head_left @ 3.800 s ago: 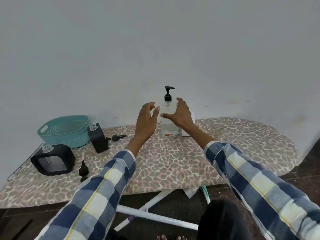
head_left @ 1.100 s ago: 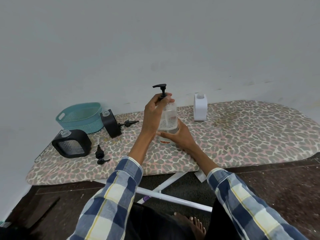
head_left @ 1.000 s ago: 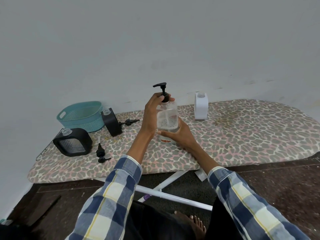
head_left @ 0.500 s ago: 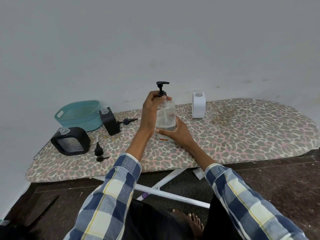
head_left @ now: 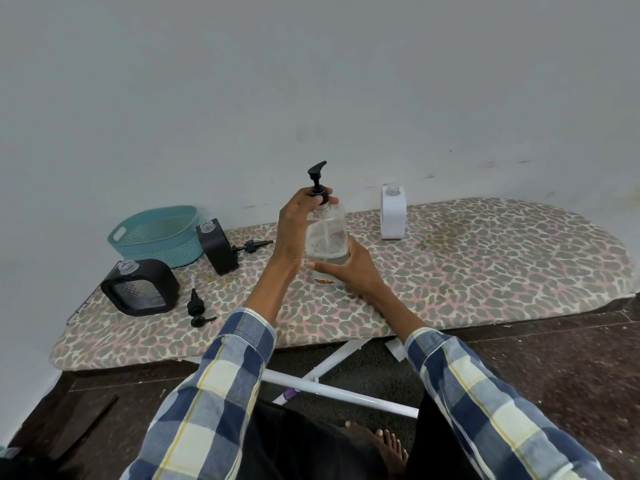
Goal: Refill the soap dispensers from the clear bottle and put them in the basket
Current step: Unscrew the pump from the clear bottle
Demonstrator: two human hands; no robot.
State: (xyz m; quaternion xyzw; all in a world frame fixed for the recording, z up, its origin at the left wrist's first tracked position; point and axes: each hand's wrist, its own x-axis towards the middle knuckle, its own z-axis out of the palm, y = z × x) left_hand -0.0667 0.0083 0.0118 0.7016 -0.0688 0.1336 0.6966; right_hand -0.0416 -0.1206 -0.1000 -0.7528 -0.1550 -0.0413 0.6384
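Person is standing at an ironing board (head_left: 485,271) with a leopard-print cover, set against a pale wall (head_left: 311,81). Both hands are working on the clear bottle (head_left: 327,237), which is upright near the board's middle. Right hand (head_left: 349,268) is wrapping the bottle's lower body from the right and front, thumb lying across the front above a small red label. Left hand (head_left: 298,226) is closing its fingers around the collar of the black pump (head_left: 318,180) at the bottle's neck; the nozzle is pointing up and to the right. Cannot tell whether the bottle's base is touching the board or lifted just off it. Liquid is showing in the lower part of the bottle.

Teal basket (head_left: 157,235) is sitting at the far left of the board by the wall, nothing visible inside it. Just right of it, touching or nearly so, a black dispenser (head_left: 216,245) is standing with its clear neck uncapped, and a loose pump (head_left: 252,244) is lying on its side beside it. Nearer the front-left edge, a second black dispenser (head_left: 142,287) is also standing uncapped, with another loose pump (head_left: 197,308) lying just right of it. A white dispenser (head_left: 393,216) is standing uncapped by the wall, right of the bottle and well apart from the black ones.

Both sleeves are blue and cream plaid. A bare foot (head_left: 381,445) is showing on the dark floor (head_left: 554,358) below, by the board's white legs (head_left: 329,386).
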